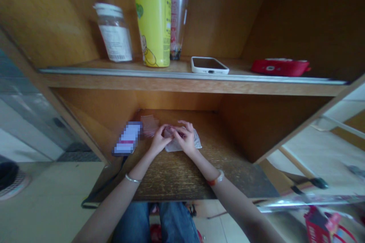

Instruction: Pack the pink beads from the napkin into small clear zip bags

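1. Meeting over the middle of the brown surface [171, 180], the left hand [161, 141] and the right hand [185, 137] come together, thumbs and fingertips close to each other. The nearness suggests fine work, since both sets of fingers share one small spot.

2. Between them shows a small dark-red item [168, 131], partly covered by fingers (its exact shape is too blurred to tell). Both hands are partly curled about it, with one finger of the right hand raised clear; I cannot tell how firmly either grips.

3. Under the hands lies a pale plastic sheet or bag [196, 143], its right side showing past the right hand. It probably sits there to hold small pieces off the worn surface.

4. Left of the hands, toward the far side, is a stack of translucent pinkish packets [149, 125], likely set there for an easy reach with the left hand.

5. Beside the packets, farther left, a lit phone [127, 138] faces the person, presumably for a glance at its screen. A dark strap [107, 186] runs from near it toward the near left edge.

6. On the shelf [182, 82] above stand a jar [116, 41] and a yellow bottle [155, 26], perhaps put there to leave elbow room below.
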The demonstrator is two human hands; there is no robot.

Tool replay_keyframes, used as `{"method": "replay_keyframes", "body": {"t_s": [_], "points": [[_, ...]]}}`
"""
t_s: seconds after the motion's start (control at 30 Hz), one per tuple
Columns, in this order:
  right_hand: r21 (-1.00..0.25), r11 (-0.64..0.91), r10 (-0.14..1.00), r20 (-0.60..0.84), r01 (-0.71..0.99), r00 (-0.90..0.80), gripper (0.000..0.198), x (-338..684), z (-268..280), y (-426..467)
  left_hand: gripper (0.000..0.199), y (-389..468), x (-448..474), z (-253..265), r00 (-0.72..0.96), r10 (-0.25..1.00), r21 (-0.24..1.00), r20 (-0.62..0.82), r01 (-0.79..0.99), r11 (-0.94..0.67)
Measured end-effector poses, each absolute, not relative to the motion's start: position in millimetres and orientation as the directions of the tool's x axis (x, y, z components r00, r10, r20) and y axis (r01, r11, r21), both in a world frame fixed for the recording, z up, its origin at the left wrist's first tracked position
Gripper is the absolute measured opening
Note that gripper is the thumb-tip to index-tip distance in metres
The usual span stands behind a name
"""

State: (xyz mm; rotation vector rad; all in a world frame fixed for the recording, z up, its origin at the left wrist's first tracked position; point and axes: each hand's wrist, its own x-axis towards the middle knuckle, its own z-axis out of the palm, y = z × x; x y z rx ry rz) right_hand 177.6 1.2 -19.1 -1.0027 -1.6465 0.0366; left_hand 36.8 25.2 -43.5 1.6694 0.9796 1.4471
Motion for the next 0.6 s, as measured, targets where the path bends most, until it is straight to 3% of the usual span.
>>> {"method": "replay_keyframes", "body": {"t_s": [0.17,0.3,0.4,0.6], "points": [[-0.553,0.458,0.712,0.697,0.696,0.086,0.017,180,-28,10,0.041,25,37,-43,0.026,0.917,0.911,0.398,0.108,-0.399],[-0.476,0.271,0.858,0.513,0.837,0.014,0.014,181,-34,15,0.046,28,36,-45,-0.027,0.928,0.925,0.372,0.089,-0.369],[-0.421,0.249,0.908,0.416,0.872,-0.058,0.015,180,-37,15,0.048,32,36,-47,-0.05,0.929,0.93,0.366,0.025,-0.365],[-0.374,0.257,0.917,0.384,0.891,-0.103,0.017,181,-42,18,0.046,31,36,-45,-0.032,0.922,0.923,0.385,-0.003,-0.386]]}}
